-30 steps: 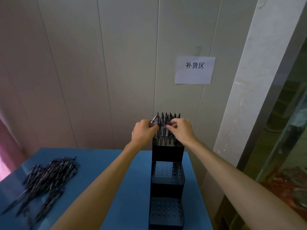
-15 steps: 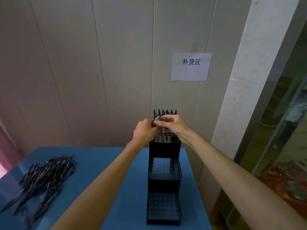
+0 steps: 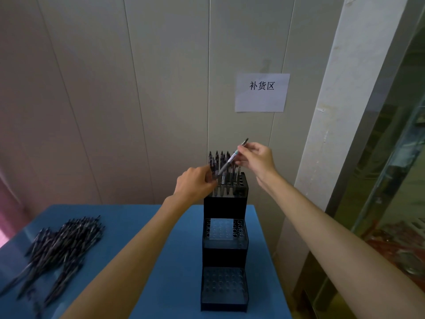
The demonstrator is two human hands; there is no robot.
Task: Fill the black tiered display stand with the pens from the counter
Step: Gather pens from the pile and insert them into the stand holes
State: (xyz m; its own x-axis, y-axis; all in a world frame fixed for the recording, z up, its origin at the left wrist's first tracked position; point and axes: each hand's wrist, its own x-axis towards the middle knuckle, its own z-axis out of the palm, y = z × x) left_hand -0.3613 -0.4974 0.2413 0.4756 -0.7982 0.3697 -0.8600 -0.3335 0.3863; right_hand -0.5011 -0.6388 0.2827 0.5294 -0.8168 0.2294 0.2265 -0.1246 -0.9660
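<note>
Pen [image 3: 232, 158] now higher, between right-hand fingers [image 3: 242, 148]

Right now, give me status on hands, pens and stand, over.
Right hand pinches one pen, tilted above the top tier. Left hand grips spare pens beside it. Stand: top tier part filled, lower two empty. Pile waiting. Nothing blocking.

Black three-tiered display stand [image 3: 225, 249] upright, pens standing in top tier [image 3: 222, 171], lower tiers unfilled, loose pen pile [image 3: 57, 249] well left of stand
</note>
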